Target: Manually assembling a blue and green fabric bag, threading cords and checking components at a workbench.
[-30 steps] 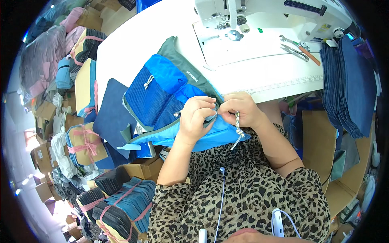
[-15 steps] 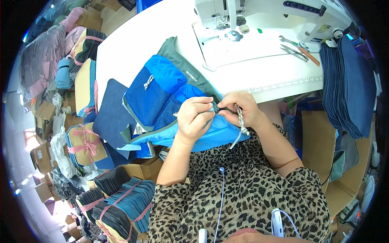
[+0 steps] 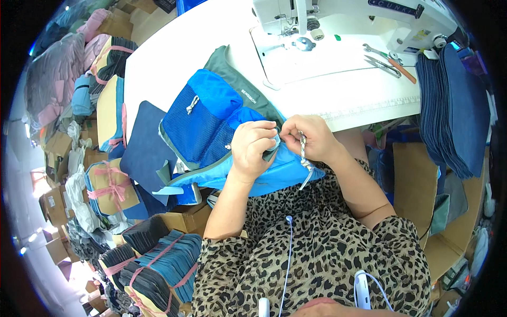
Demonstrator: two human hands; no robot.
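Note:
A blue fabric bag piece [image 3: 200, 119] with mesh pockets, a grey-green edge strip [image 3: 240, 87] and a light blue panel [image 3: 285, 171] lies across the near table edge and my lap. My left hand [image 3: 252, 150] is closed on the bag's edge, fingers curled round a fold of it. Close beside it, my right hand [image 3: 310, 138] pinches at the same edge. What lies between its fingertips is too small to make out. A patterned cord [image 3: 303, 158] hangs from the right hand's fingers. Another short cord loop [image 3: 193, 104] sits on the mesh pocket.
A white sewing machine [image 3: 348, 21] stands at the back of the white table [image 3: 158, 63]. Scissors [image 3: 383, 66] and an orange-handled tool [image 3: 402, 70] lie by it. Dark blue panels [image 3: 449, 111] hang at right above a cardboard box [image 3: 409, 185]. Tied fabric bundles [image 3: 169, 264] are stacked left.
The right hand has turned and shifted slightly up and left, closer to the left hand. Its fingers are more tightly closed, and the cord hangs a little further left.

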